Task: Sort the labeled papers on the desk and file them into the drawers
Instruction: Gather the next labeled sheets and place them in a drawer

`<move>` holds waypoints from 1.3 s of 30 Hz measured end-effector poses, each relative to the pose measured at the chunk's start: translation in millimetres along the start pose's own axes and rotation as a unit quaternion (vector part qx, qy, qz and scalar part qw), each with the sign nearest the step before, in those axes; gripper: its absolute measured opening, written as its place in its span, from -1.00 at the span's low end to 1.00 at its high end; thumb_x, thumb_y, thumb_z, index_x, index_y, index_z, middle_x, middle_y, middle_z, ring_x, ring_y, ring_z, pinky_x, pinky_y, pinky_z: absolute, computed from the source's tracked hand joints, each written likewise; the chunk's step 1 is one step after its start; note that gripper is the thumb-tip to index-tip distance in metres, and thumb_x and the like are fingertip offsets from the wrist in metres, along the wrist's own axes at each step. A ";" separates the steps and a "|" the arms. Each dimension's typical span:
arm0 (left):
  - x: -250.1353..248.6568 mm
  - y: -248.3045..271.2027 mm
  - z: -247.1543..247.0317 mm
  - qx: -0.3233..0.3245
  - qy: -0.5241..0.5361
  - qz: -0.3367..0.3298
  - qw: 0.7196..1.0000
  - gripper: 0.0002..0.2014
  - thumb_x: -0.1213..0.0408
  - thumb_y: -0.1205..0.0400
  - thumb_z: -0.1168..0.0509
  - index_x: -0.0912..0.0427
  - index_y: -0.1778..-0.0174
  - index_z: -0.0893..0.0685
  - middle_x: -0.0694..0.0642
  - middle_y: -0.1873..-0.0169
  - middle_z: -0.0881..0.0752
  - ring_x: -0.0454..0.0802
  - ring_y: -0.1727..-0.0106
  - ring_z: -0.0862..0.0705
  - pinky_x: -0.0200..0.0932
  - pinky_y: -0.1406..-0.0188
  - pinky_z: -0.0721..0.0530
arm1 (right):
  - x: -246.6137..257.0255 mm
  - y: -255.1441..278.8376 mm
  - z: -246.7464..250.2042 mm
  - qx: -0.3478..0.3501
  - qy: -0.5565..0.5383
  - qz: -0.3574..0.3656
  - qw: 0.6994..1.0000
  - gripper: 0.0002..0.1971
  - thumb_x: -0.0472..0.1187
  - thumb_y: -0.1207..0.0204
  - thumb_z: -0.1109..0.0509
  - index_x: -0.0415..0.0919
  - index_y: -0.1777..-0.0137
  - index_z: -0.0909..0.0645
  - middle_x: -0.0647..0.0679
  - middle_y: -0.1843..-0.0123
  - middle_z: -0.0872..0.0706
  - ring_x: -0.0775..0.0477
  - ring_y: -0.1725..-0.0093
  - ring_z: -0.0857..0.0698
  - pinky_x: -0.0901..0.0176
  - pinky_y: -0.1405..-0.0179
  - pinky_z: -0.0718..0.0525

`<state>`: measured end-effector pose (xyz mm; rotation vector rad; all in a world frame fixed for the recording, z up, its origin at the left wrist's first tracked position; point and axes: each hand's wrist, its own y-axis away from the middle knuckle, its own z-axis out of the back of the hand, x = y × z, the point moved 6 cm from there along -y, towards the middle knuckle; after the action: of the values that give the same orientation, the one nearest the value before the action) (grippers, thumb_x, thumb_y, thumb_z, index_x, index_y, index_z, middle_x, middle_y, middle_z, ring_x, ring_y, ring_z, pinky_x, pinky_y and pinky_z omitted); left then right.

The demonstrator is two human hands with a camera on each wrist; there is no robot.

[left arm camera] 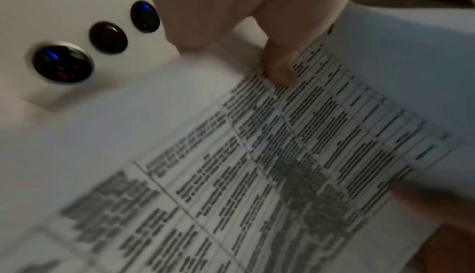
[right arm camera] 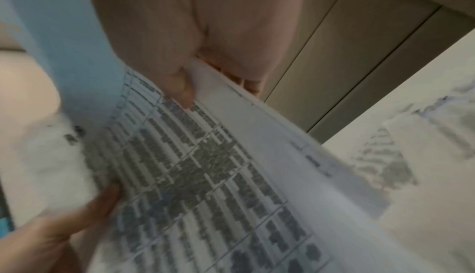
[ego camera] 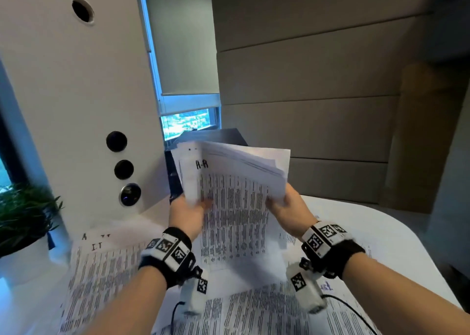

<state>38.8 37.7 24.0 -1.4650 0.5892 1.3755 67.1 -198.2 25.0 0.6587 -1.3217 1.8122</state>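
Both hands hold up a stack of printed papers [ego camera: 236,182] above the desk. The sheet facing me carries a handwritten "H-R" label [ego camera: 202,164] and dense table text. My left hand [ego camera: 189,208] grips the stack's lower left, thumb on the front sheet [left arm camera: 280,70]. My right hand [ego camera: 283,203] pinches a bundle of sheets peeled back to the right, thumb on the print [right arm camera: 183,92]. More printed sheets [ego camera: 101,271] lie spread on the white desk below, one labeled "IT" [ego camera: 97,246]. No drawers can be made out.
A white panel [ego camera: 76,105] with three round black buttons [ego camera: 123,169] stands at the left. A potted plant [ego camera: 23,220] sits at the far left. A dark box [ego camera: 218,136] is behind the papers. The desk's rounded edge [ego camera: 396,222] curves at the right.
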 end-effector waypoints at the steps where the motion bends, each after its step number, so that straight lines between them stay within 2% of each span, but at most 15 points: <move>1: -8.0 -3.3 -7.0 -0.014 0.013 -0.007 1.000 -0.81 0.44 -0.52 -0.45 0.27 -0.04 -0.74 0.15 0.07 -0.77 0.03 0.12 -0.68 -0.26 0.14 -0.55 | -4.0 -3.2 10.2 -0.009 0.022 -0.007 1.000 -0.71 -0.39 -0.57 -0.36 -0.20 -0.26 -0.53 -0.17 -0.13 -0.69 -0.03 -0.05 -0.65 0.47 0.08 -0.61; 3: -22.2 -10.2 -24.7 -0.027 0.034 -0.015 0.999 -0.81 0.44 -0.53 -0.44 0.29 -0.06 -0.73 0.13 0.13 -0.73 0.02 0.14 -0.66 -0.24 0.13 -0.52 | -32.3 -9.3 38.5 -0.028 0.066 -0.077 0.994 -0.72 -0.36 -0.54 -0.39 -0.24 -0.24 -0.54 -0.13 -0.14 -0.69 -0.06 -0.08 -0.68 0.19 -0.06 -0.68; 5: -22.8 -16.9 -46.6 -0.018 0.040 0.005 0.999 -0.76 0.42 -0.54 -0.44 0.32 -0.12 -0.73 0.11 0.13 -0.72 0.06 0.08 -0.69 -0.22 0.05 -0.54 | -76.2 -5.7 72.2 -0.033 0.137 -0.207 0.968 -0.65 -0.34 -0.49 -0.40 -0.22 -0.28 -0.52 -0.14 -0.15 -0.70 -0.10 -0.03 -0.68 0.07 -0.04 -0.66; 7: -12.4 -21.1 -64.5 -0.009 0.035 0.037 0.999 -0.72 0.40 -0.53 -0.46 0.33 -0.16 -0.71 0.11 0.09 -0.72 0.09 0.02 -0.70 -0.21 -0.02 -0.54 | -121.1 10.4 107.7 -0.011 0.249 -0.343 0.906 -0.52 -0.26 -0.47 -0.39 -0.23 -0.40 -0.44 -0.20 -0.27 -0.65 -0.20 -0.13 -0.68 0.09 -0.05 -0.63; 9: -0.1 -25.0 -75.1 -0.010 0.025 0.060 0.998 -0.69 0.39 -0.52 -0.47 0.35 -0.17 -0.71 0.16 0.04 -0.75 0.07 0.01 -0.69 -0.22 -0.05 -0.54 | -151.8 31.2 137.8 0.015 0.348 -0.434 0.831 -0.39 -0.12 -0.44 -0.43 -0.26 -0.46 -0.37 -0.24 -0.37 -0.58 -0.25 -0.28 -0.63 0.03 -0.22 -0.63; 12: 18.6 -30.0 -81.1 -0.010 0.018 0.087 0.996 -0.67 0.35 -0.53 -0.47 0.33 -0.20 -0.70 0.11 0.04 -0.72 0.07 -0.03 -0.69 -0.16 -0.10 -0.58 | -175.2 47.5 160.0 0.062 0.428 -0.482 0.762 -0.26 0.10 -0.32 -0.52 -0.24 -0.41 -0.37 -0.22 -0.34 -0.60 -0.26 -0.27 -0.63 -0.02 -0.21 -0.64; 14: 31.7 -33.8 -84.8 0.001 0.005 0.104 0.995 -0.68 0.30 -0.52 -0.48 0.31 -0.17 -0.70 0.16 0.00 -0.75 0.15 -0.09 -0.73 -0.08 -0.16 -0.62 | -190.1 45.6 164.0 0.089 0.447 -0.487 0.745 -0.10 0.24 -0.13 -0.58 -0.19 -0.41 -0.38 -0.21 -0.36 -0.60 -0.27 -0.29 -0.62 -0.05 -0.21 -0.63; 17: 47.6 -34.3 -95.1 0.042 -0.014 0.107 0.993 -0.68 0.31 -0.54 -0.46 0.29 -0.20 -0.71 0.16 -0.03 -0.76 0.16 -0.09 -0.73 -0.03 -0.21 -0.62 | -226.3 27.5 156.3 0.162 0.464 -0.452 0.745 0.14 0.39 0.26 -0.58 -0.04 -0.40 -0.33 -0.12 -0.39 -0.61 -0.26 -0.29 -0.62 -0.15 -0.23 -0.64; 19: 59.3 -35.0 -103.0 0.067 -0.016 0.112 0.991 -0.69 0.34 -0.54 -0.45 0.25 -0.21 -0.71 0.14 -0.05 -0.78 0.13 -0.09 -0.74 0.04 -0.27 -0.62 | -266.0 8.1 149.3 0.205 0.482 -0.409 0.747 0.21 0.45 0.33 -0.55 0.13 -0.43 -0.23 -0.06 -0.45 -0.58 -0.23 -0.32 -0.62 -0.18 -0.27 -0.62; 22: 76.8 -39.5 -108.7 0.084 -0.013 0.128 0.988 -0.71 0.37 -0.53 -0.45 0.22 -0.18 -0.71 0.14 -0.02 -0.79 0.14 -0.09 -0.74 0.12 -0.29 -0.63 | -262.1 -12.2 134.6 0.259 0.499 -0.359 0.745 0.44 0.61 0.42 -0.47 0.11 -0.60 -0.14 0.01 -0.56 -0.46 -0.18 -0.45 -0.54 -0.20 -0.39 -0.52; 25: 90.9 -47.8 -109.4 0.081 -0.013 0.137 0.987 -0.68 0.35 -0.53 -0.45 0.22 -0.21 -0.69 0.15 -0.05 -0.79 0.15 -0.11 -0.74 0.20 -0.31 -0.61 | -244.6 -29.9 122.3 0.313 0.500 -0.333 0.736 0.24 0.45 0.17 -0.61 -0.01 -0.55 -0.26 -0.01 -0.52 -0.50 -0.20 -0.42 -0.55 -0.24 -0.40 -0.51; 29: 105.2 -56.5 -111.9 0.079 -0.013 0.144 0.986 -0.69 0.35 -0.53 -0.46 0.20 -0.20 -0.71 0.13 -0.05 -0.80 0.13 -0.12 -0.73 0.21 -0.33 -0.60 | -251.5 -46.4 120.3 0.309 0.511 -0.346 0.724 0.04 0.34 0.18 -0.67 0.03 -0.37 -0.43 0.05 -0.28 -0.65 -0.12 -0.18 -0.65 -0.15 -0.24 -0.61; 33: 117.1 -60.9 -115.3 0.087 -0.006 0.156 0.984 -0.71 0.36 -0.53 -0.45 0.22 -0.18 -0.72 0.15 -0.04 -0.81 0.13 -0.09 -0.75 0.21 -0.31 -0.62 | -246.6 -64.1 108.8 0.297 0.476 -0.341 0.754 -0.55 0.08 -0.11 -0.68 -0.01 0.00 -0.73 0.09 0.09 -0.80 0.00 0.08 -0.76 -0.02 -0.08 -0.72; 35: 121.3 -62.0 -116.5 0.092 -0.002 0.163 0.982 -0.72 0.38 -0.54 -0.44 0.22 -0.18 -0.72 0.15 -0.04 -0.81 0.12 -0.10 -0.75 0.20 -0.31 -0.62 | -244.0 -77.9 95.0 0.260 0.460 -0.310 0.790 -0.63 -0.02 -0.22 -0.65 -0.02 -0.05 -0.75 0.04 0.01 -0.81 -0.02 0.00 -0.75 0.02 -0.11 -0.70; 39: 126.4 -62.3 -114.4 0.087 0.019 0.173 0.981 -0.79 0.43 -0.55 -0.42 0.15 -0.08 -0.73 0.16 0.00 -0.81 0.15 -0.07 -0.76 0.20 -0.27 -0.64 | -239.7 -92.3 66.4 0.198 0.457 -0.253 0.830 -0.24 0.15 -0.24 -0.62 0.14 -0.47 -0.47 0.02 -0.52 -0.43 -0.13 -0.49 -0.41 -0.19 -0.45 -0.44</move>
<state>173.2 -5.0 -90.3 -1.2891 1.0003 1.5195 275.1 -316.0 -89.9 0.2198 -0.1036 1.5956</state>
